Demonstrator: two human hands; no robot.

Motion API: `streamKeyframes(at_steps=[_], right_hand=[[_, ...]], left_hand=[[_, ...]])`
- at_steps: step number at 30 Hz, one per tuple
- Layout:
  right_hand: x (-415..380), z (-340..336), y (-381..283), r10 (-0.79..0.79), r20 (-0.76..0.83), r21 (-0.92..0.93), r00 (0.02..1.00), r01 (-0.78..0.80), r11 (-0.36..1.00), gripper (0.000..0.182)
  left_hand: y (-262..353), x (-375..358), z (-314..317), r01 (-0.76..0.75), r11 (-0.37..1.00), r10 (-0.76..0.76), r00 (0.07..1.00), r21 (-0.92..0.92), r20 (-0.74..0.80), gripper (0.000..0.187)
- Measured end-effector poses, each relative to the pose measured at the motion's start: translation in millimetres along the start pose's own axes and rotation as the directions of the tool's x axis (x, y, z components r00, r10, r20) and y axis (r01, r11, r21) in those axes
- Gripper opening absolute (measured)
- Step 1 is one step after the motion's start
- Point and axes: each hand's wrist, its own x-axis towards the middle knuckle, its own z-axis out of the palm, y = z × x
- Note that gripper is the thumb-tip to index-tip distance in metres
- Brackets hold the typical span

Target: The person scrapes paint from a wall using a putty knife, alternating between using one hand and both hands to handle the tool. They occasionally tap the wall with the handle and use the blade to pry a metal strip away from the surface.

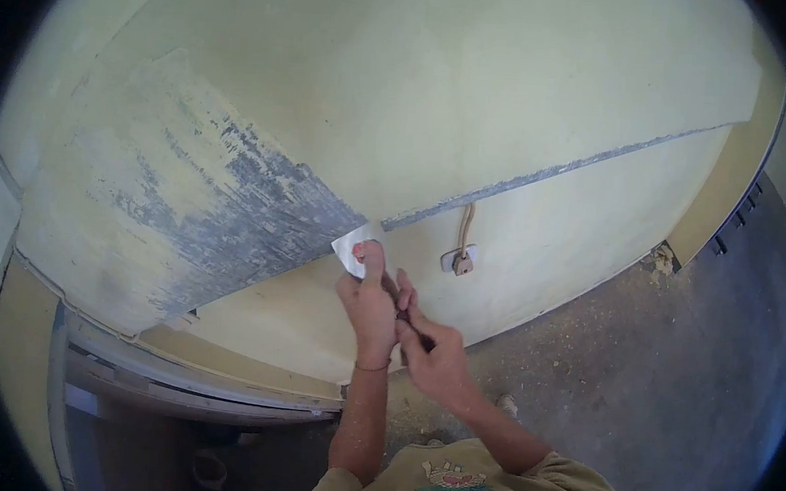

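Observation:
Both my hands are closed on one scraper [346,253] with a flat, shiny metal blade and a dark handle. My left hand [370,321] is nearer the blade, with a finger reaching up along it. My right hand [434,360] grips lower down the handle. The blade's edge is at the wall [400,129], beside the lower corner of a grey scraped patch [260,210]. Most of the handle is hidden by my fingers.
A narrow grey scraped strip [550,172] runs across the wall to the right. Below it, a socket with a plug and cable [461,260] sticks out. A door frame [196,373] stands lower left. Scraped flakes [575,356] lie scattered over the grey floor.

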Motion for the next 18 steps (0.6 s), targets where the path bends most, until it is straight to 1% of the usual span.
streamKeyframes(at_steps=[1, 2, 3, 4, 5, 6, 7, 9, 11, 13, 14, 15, 16, 17, 18], right_hand=[[-2.4, 2.1, 0.5, -0.023, 0.002, 0.013, 1.000, 0.023, 1.000, 0.037], [-5.2, -2.8, 0.0, -0.014, 0.005, 0.013, 1.000, 0.014, 1.000, 0.037], [-7.9, -8.5, -1.8, 0.026, 0.026, 0.007, 0.999, -0.026, 1.000, 0.037], [-5.5, -10.5, -4.3, 0.047, 0.042, 0.003, 0.998, -0.048, 0.999, 0.037], [-2.2, -7.9, -3.6, 0.034, 0.038, 0.008, 0.999, -0.035, 0.999, 0.037], [0.7, -4.3, -0.1, 0.018, 0.038, 0.017, 0.999, -0.019, 1.000, 0.036], [3.1, -3.5, 2.3, 0.007, 0.041, 0.021, 0.999, -0.008, 1.000, 0.036], [3.8, -7.6, -5.2, 0.017, 0.040, 0.003, 0.999, -0.017, 1.000, 0.035], [-5.0, -7.1, -1.9, 0.026, 0.043, 0.003, 0.999, -0.026, 1.000, 0.034], [-1.0, -9.2, 9.8, 0.031, 0.038, 0.030, 0.999, -0.033, 0.999, 0.034], [4.7, -4.6, 9.0, 0.020, 0.037, 0.033, 0.999, -0.021, 0.999, 0.034], [10.7, -0.6, 8.4, -0.051, 0.039, 0.021, 0.998, 0.050, 0.999, 0.034], [9.8, -0.7, 9.5, -0.102, 0.045, 0.008, 0.994, 0.102, 0.995, 0.034], [8.3, -4.3, 6.5, -0.086, 0.054, 0.010, 0.995, 0.086, 0.996, 0.034], [5.0, -7.4, -0.4, -0.043, 0.062, 0.023, 0.997, 0.042, 0.999, 0.035]], left_hand=[[1.6, 1.2, -3.4, -0.017, 1.000, 0.017, 0.999, -0.001, 0.029, 0.044], [1.6, -0.2, -7.0, -0.035, 0.999, 0.035, 0.998, 0.001, 0.054, 0.044], [-3.2, -5.1, -8.8, -0.029, 1.000, 0.028, 0.999, 0.007, 0.043, 0.044], [-7.5, -5.1, -5.4, -0.001, 1.000, 0.001, 1.000, -0.011, -0.010, 0.044], [-6.7, -3.4, -0.9, 0.022, 0.999, -0.024, 0.998, -0.034, -0.056, 0.044], [-0.3, -3.8, 2.1, -0.010, 1.000, 0.011, 0.999, 0.009, -0.045, 0.044], [2.9, -0.1, 2.2, -0.014, 1.000, 0.014, 0.999, 0.004, -0.042, 0.044], [5.6, -0.1, -3.5, -0.027, 0.999, 0.028, 0.999, -0.023, 0.017, 0.044], [0.1, -6.2, -3.3, -0.027, 1.000, 0.027, 1.000, -0.012, -0.001, 0.044], [-9.5, -1.4, -4.5, -0.061, 0.998, 0.060, 0.997, -0.021, -0.039, 0.047], [-6.1, -0.2, -2.4, -0.051, 0.999, 0.052, 0.997, 0.018, -0.060, 0.048], [-1.7, 2.5, -0.7, -0.055, 0.998, 0.055, 0.997, 0.010, -0.059, 0.048], [2.7, 2.7, -2.6, -0.062, 0.998, 0.062, 0.998, 0.003, -0.019, 0.043], [6.6, 2.1, -3.9, -0.071, 0.997, 0.071, 0.997, 0.003, 0.016, 0.039], [7.2, -1.1, 0.6, -0.050, 0.999, 0.050, 0.998, -0.013, -0.039, 0.039]])
